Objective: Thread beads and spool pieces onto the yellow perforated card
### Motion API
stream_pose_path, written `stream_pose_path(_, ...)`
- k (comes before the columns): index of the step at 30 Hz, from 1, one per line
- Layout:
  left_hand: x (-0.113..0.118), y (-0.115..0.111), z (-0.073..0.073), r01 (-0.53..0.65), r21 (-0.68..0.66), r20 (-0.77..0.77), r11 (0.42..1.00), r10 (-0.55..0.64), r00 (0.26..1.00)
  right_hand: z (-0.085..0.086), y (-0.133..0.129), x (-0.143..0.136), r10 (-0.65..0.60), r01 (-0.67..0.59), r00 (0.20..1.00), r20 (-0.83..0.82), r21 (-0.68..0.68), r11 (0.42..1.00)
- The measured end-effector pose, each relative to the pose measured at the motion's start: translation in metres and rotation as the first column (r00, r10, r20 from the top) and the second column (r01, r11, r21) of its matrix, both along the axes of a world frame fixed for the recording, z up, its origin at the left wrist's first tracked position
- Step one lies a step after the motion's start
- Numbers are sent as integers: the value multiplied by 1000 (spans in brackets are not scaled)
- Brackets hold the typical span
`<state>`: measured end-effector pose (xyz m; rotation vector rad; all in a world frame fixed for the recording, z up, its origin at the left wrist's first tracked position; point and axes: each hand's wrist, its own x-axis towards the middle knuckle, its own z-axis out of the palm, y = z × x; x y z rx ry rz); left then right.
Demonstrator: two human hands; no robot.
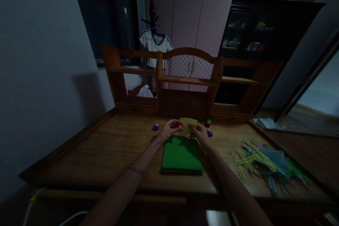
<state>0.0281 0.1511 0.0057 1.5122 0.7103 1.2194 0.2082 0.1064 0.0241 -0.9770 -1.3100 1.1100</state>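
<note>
My left hand (169,129) is closed around a small red craft punch (179,124) with a white round spot, at the left edge of a yellow sheet of paper (189,123). Small dark marks, perhaps holes, show at the sheet's upper left corner. My right hand (200,134) pinches the sheet by its right side. Just below both hands lies a stack of green sheets (182,155). A purple punch (156,126) stands to the left, another purple punch (209,133) beside my right hand, and a red and green punch (208,123) behind it.
On the right of the wooden desk (106,148) spreads a pile of yellow, green and blue perforated strips and sheets (261,160). A wooden shelf unit (185,82) rises along the back edge. Raised rims border the desk's sides.
</note>
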Motion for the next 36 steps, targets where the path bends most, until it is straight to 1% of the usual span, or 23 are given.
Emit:
stream_pose_path(4, 0, -1, 1, -1, -11, -9, 1000, 1, 1000, -1, -1, 0, 11, -11, 1000, -13, 28, 1000)
stream_pose_path(9, 2, 1, 1, -7, -50, 9, 999, 8, 1000, -3, 0, 0, 3, -2, 1000, -10, 27, 1000)
stream_pose_path(14, 3, -1, 2, -53, -55, 35, 997, 55, 998, -5, 3, 0, 24, -24, 1000, -17, 31, 999)
stream_pose_path(19, 4, -1, 2, -70, -45, 28, 997, 71, 997, -3, 1, 0, 37, -36, 999, -13, 31, 999)
stream_pose_path(24, 3, 2, 0, -57, -45, 9, 997, 57, 998, -3, 1, 0, 42, -41, 999, -16, 41, 998)
stream_pose_path(32, 3, 1, 2, -51, -91, 36, 995, 55, 998, -7, 5, -1, -3, 3, 1000, -5, 35, 999)
stream_pose_path(36, 2, 2, 0, -42, -85, 27, 996, 44, 999, -9, 7, 0, 19, -18, 1000, -23, 22, 1000)
